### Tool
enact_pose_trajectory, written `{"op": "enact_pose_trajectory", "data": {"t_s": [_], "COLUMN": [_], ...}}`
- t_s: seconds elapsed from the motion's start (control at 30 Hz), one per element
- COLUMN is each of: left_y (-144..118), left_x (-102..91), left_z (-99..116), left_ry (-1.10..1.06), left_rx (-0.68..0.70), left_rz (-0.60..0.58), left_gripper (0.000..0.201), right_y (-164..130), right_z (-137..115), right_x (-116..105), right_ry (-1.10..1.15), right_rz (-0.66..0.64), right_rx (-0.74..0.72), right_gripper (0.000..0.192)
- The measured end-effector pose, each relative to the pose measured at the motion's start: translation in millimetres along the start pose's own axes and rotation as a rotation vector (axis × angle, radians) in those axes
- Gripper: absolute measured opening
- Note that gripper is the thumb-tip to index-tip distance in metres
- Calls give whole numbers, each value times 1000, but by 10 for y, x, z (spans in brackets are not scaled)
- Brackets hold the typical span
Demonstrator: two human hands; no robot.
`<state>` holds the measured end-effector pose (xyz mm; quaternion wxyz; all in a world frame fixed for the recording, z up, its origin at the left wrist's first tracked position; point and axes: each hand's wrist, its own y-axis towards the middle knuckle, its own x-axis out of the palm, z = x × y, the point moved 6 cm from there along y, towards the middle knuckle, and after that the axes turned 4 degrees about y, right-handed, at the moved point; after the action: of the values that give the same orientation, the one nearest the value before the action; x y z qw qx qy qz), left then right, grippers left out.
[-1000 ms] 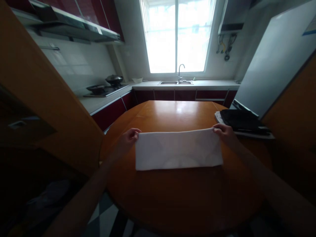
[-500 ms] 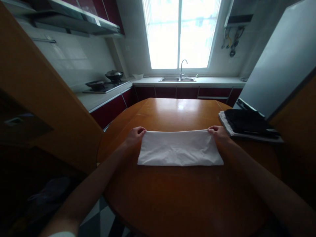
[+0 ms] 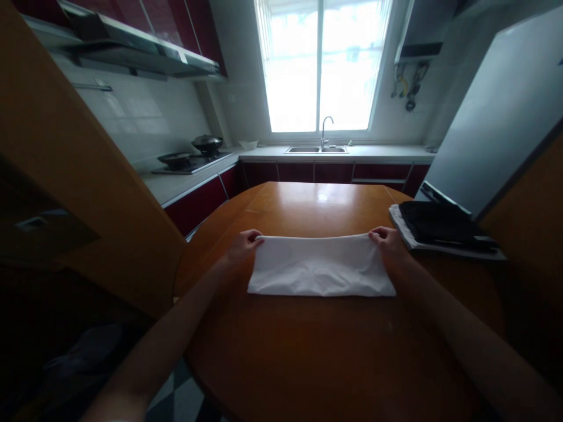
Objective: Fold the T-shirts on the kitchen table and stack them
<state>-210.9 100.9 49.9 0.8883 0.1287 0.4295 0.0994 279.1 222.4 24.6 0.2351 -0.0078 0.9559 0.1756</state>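
we have a white cloth [image 3: 319,269] in front of us, near the middle of the wooden surface [image 3: 316,346], spread as a wide band that runs from left to right. our left hand [image 3: 247,242] grips its far left corner, thumb and fingers pinched together on the fabric. our right hand [image 3: 387,240] pinches the far right corner in the same way, so both hands are closed on the cloth. between them the far edge of the cloth dips slightly in the middle. the near edge lies along the surface, a little wider than the far one, and soft wrinkles run across the part closest to it. we cannot tell how many layers the cloth has.

to the right of our right hand, close to the right edge of the surface, we see a black folded fabric [image 3: 444,223] lying on top of a white folded fabric [image 3: 401,227], whose border shows at the left and along the near side. this pile and our cloth are apart. past the far edge of the surface we see a sink [image 3: 302,150] with a faucet [image 3: 324,133] under a bright window [image 3: 290,76]. beyond the left edge, a lidded pan [image 3: 206,143] stands on a stove [image 3: 191,167].
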Motion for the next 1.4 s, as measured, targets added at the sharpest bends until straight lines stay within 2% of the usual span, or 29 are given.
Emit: {"op": "enact_pose_trajectory", "data": {"t_s": [0.1, 0.23, 0.37, 0.53, 0.87, 1.07, 1.27, 1.4], "left_y": [188, 409, 424, 379, 383, 414, 479, 490], "left_x": [-100, 68, 271, 312, 322, 426, 459, 427], "left_z": [29, -137, -318, -403, -347, -320, -367, -279], "left_ry": [2, 32, 33, 64, 130, 136, 187, 271], "left_rx": [16, -106, -169, -154, -107, -61, -52, -28], "left_rz": [-22, -136, -168, -129, 26, -13, -28, 25], "left_gripper": [44, 43, 45, 42, 37, 32, 28, 35], "right_y": [108, 177, 145, 125, 88, 72, 13, -36], "right_z": [-45, 141, 331, 390, 306, 260, 177, -35], "right_x": [-56, 110, 252, 280, 266, 321, 291, 237], "right_ry": [12, -108, -218, -300, -348, -547, -608, -665], "right_rz": [23, 1, 15, 9, 22, -6, -30, 21], "right_rx": [1, 117, 139, 125, 85, 76, 131, 126], "right_gripper": [35, 26, 24, 28, 27, 25, 29, 34]}}
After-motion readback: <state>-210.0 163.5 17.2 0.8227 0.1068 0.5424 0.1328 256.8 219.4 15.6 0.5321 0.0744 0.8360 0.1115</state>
